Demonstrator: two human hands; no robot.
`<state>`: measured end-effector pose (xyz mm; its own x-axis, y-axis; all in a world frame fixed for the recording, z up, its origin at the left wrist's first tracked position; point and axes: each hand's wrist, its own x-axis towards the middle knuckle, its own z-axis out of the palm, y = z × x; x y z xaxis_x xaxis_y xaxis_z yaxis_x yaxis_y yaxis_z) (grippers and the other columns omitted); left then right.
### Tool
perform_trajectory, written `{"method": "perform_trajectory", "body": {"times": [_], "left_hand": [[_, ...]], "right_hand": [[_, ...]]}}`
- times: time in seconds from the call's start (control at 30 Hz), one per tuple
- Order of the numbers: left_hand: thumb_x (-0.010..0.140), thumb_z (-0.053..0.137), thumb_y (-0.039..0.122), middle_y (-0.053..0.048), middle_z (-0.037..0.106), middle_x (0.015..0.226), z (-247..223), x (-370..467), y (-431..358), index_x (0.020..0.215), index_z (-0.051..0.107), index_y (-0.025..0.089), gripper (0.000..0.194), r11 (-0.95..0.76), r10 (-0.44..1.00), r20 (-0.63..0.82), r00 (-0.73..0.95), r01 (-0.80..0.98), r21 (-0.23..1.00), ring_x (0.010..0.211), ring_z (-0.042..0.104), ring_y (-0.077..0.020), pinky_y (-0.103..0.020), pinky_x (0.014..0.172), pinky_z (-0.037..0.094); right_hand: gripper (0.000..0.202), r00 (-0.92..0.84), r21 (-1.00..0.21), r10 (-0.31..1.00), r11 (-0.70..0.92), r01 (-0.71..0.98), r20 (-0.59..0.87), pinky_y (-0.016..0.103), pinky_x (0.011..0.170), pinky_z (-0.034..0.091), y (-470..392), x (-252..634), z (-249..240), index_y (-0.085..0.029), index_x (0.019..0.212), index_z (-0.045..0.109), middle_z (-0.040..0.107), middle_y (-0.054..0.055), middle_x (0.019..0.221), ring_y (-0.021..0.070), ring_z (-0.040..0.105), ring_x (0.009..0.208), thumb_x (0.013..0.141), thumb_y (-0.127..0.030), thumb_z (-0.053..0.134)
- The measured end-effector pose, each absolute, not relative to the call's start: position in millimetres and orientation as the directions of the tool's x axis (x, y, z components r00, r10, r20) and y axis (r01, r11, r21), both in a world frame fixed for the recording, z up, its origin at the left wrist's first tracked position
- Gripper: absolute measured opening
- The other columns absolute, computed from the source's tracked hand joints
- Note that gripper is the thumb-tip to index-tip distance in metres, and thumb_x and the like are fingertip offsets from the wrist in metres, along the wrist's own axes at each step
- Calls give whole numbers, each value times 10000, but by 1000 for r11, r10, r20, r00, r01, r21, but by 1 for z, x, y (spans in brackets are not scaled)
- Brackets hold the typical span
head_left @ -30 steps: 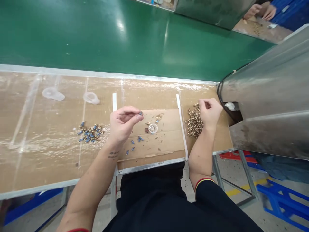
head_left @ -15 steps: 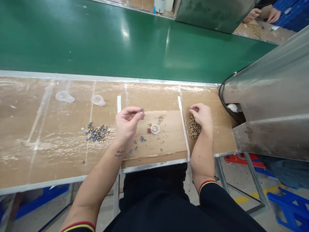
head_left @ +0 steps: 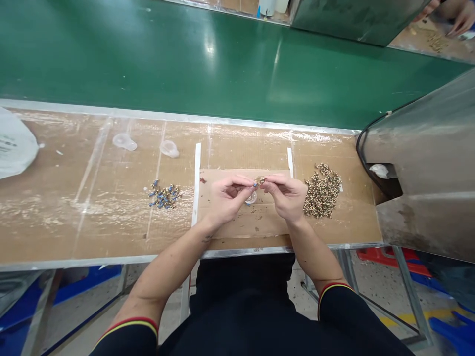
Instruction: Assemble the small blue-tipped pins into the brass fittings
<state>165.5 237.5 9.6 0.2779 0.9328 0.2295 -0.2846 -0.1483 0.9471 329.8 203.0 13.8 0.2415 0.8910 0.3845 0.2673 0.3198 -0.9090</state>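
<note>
My left hand (head_left: 230, 197) pinches a small blue piece (head_left: 255, 184) between thumb and fingertips. Facing it, my right hand (head_left: 288, 196) has its thumb and forefinger closed on a small brass-coloured fitting (head_left: 262, 180). The two parts meet or nearly meet; the fingers partly cover them. Below the fingertips a small round clear dish (head_left: 252, 199) rests on a cardboard sheet (head_left: 243, 230). To the right lies a heap of brass-coloured fittings (head_left: 322, 193). On the left is a smaller pile of blue-and-brass pieces (head_left: 165, 196).
Two translucent plastic cups (head_left: 169, 149) lie toward the back left, near a white bag (head_left: 15, 143). Beyond the bench runs a green belt surface (head_left: 166, 64). A metal housing (head_left: 434, 163) with a black cable bounds the right side. Another person's hands (head_left: 460, 20) show at top right.
My right hand has come left from the brass heap to meet my left hand over the cardboard. My left hand has shifted slightly right. The whole view has swung a little left.
</note>
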Motion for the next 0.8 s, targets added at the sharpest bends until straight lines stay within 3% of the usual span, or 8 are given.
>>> {"method": "perform_trajectory", "body": {"times": [0.23, 0.37, 0.53, 0.8], "left_hand": [[861, 814, 314, -29, 796, 819, 10, 167, 233, 860, 768, 223, 103, -258, 925, 307, 224, -223, 940, 727, 755, -144, -261, 613, 620], [863, 804, 299, -30, 798, 823, 11, 166, 232, 860, 760, 212, 98, -283, 922, 317, 222, -172, 944, 728, 755, -142, -264, 641, 621], [877, 793, 270, -26, 795, 812, 12, 165, 232, 861, 751, 200, 83, -334, 910, 360, 205, -150, 931, 711, 752, -132, -243, 629, 618], [905, 771, 211, -29, 818, 854, 9, 162, 236, 924, 760, 192, 29, -492, 835, 504, 220, -110, 864, 756, 779, -137, -239, 681, 640]], "right_hand": [[28, 198, -903, 895, 349, 251, 401, 344, 667, 685, 202, 329, 17, -296, 859, 813, 812, -11, 822, 157, 746, 656, 854, -310, 790], [28, 175, -889, 896, 345, 302, 407, 358, 696, 695, 201, 331, 19, -286, 839, 812, 817, -4, 830, 174, 765, 697, 845, -292, 786], [122, 132, -834, 846, 463, 299, 517, 311, 696, 689, 202, 333, 22, -300, 912, 812, 825, -23, 851, 160, 783, 742, 857, -194, 791], [92, 67, -799, 841, 482, 359, 537, 320, 710, 690, 203, 335, 23, -289, 921, 802, 823, -17, 854, 162, 782, 756, 887, -211, 768]]}}
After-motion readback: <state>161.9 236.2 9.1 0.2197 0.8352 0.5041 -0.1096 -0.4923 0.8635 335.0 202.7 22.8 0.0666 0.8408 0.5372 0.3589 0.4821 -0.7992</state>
